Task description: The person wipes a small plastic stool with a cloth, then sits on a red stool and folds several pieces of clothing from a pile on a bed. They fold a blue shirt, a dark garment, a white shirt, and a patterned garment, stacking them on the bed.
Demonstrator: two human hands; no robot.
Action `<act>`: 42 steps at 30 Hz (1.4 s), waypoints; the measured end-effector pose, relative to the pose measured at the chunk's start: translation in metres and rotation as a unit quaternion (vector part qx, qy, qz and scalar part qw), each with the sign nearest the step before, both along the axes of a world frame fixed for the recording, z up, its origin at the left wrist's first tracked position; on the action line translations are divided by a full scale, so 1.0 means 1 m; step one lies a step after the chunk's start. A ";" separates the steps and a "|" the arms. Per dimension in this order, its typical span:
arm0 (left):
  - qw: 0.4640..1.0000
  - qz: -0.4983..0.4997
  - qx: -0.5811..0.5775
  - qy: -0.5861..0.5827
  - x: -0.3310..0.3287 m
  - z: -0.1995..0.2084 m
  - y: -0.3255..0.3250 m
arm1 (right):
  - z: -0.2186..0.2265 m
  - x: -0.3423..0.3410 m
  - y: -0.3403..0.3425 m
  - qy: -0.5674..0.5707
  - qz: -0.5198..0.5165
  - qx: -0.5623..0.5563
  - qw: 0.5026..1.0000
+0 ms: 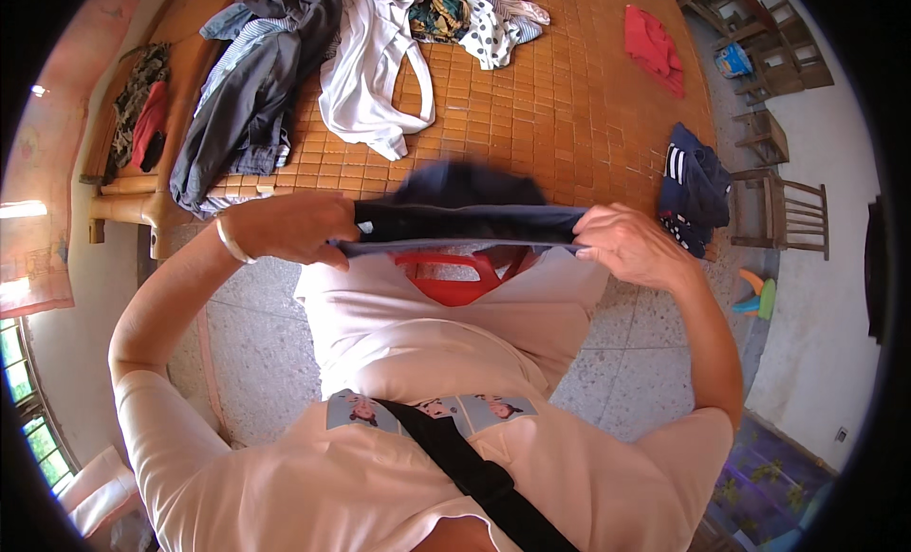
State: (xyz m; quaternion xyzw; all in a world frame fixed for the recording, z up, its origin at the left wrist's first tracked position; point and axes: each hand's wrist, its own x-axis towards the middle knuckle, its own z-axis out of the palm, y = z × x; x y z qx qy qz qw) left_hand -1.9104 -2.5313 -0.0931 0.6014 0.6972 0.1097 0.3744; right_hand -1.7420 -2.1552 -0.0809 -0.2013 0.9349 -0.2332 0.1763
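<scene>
A dark navy garment point(465, 226) is stretched between my two hands, its open waistband-like edge pulled taut over my lap. At its left end my left hand point(289, 228) grips the edge with closed fingers; a pale bracelet circles that wrist. My right hand point(631, 244) pinches the opposite end. The far part of the cloth is blurred, so the garment's exact kind is unclear. Beneath it, between my legs, part of a red plastic object point(446, 285) shows.
Ahead is a bed with a tiled bamboo mat point(560, 125). A heap of clothes lies at its far left, including dark trousers point(251, 106) and a white top point(370, 87). A red cloth point(653, 49) and folded navy clothes point(695, 187) lie right. A wooden chair point(783, 215) stands beyond.
</scene>
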 end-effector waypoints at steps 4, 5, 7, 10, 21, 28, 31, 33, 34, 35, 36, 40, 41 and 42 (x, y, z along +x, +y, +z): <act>0.985 0.075 0.146 0.051 -0.008 0.027 0.005 | 0.027 -0.001 -0.009 0.069 0.007 -0.009 0.998; 0.980 0.087 0.169 0.064 -0.011 0.031 0.004 | 0.028 0.000 -0.011 0.092 0.021 -0.010 0.995; 0.978 0.083 0.155 0.109 -0.016 0.042 0.004 | 0.028 0.004 -0.017 0.137 0.051 -0.013 0.989; 0.977 0.097 0.168 0.085 -0.015 0.038 -0.001 | 0.022 0.008 -0.025 0.126 0.067 -0.031 0.989; 0.959 0.175 0.219 -0.053 -0.021 0.047 -0.002 | 0.012 0.012 -0.020 0.093 -0.106 -0.167 0.976; 0.994 0.094 0.057 0.001 -0.017 0.043 0.006 | 0.010 0.005 -0.018 0.050 -0.128 -0.138 0.981; 0.988 0.081 0.085 0.096 -0.019 0.040 0.008 | 0.015 -0.010 -0.007 0.023 -0.156 -0.089 0.983; 0.961 0.154 0.175 0.145 -0.037 0.033 0.016 | 0.012 -0.025 0.008 0.062 -0.217 -0.112 0.968; 0.944 0.199 0.197 0.178 -0.048 0.036 0.024 | 0.015 -0.036 0.019 0.112 -0.238 -0.106 0.959; 0.922 0.247 0.214 0.211 -0.057 0.043 0.033 | 0.017 -0.050 0.029 0.161 -0.255 -0.103 0.948; 0.895 0.263 0.261 0.247 -0.070 0.050 0.042 | 0.022 -0.062 0.041 0.212 -0.276 -0.099 0.932; 0.802 0.378 0.410 0.213 -0.071 0.103 0.093 | 0.057 -0.087 0.063 0.493 -0.270 -0.027 0.827; 0.779 0.350 0.447 0.267 -0.070 0.106 0.097 | 0.061 -0.088 0.064 0.528 -0.262 -0.003 0.808; 0.762 0.305 0.491 0.293 -0.076 0.099 0.097 | 0.065 -0.086 0.064 0.563 -0.253 0.021 0.787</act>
